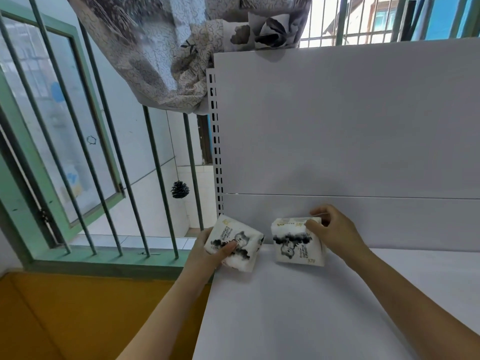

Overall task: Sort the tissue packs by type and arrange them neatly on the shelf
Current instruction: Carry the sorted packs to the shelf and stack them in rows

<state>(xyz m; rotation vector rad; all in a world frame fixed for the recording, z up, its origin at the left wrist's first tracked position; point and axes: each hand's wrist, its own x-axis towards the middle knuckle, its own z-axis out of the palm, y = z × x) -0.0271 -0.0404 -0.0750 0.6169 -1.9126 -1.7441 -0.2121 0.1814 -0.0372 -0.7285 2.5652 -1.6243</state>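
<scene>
Nearest is the flat white metal shelf (298, 307). Farther back, close to its back wall, are two soft white tissue packs with a grey cat picture. The left hand (207, 252) holds the left tissue pack (233, 242), tilted at the shelf's left edge, thumb on top. The right hand (331, 231) pinches the top of the right tissue pack (297, 241), which stands on the shelf. They sit side by side, a small gap between. Both look the same kind. Behind hangs one dark pine cone (180, 189).

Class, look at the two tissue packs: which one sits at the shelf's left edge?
The pack gripped by the left hand, the left tissue pack; it sits tilted at the shelf corner, while the right tissue pack stands further in.
</scene>
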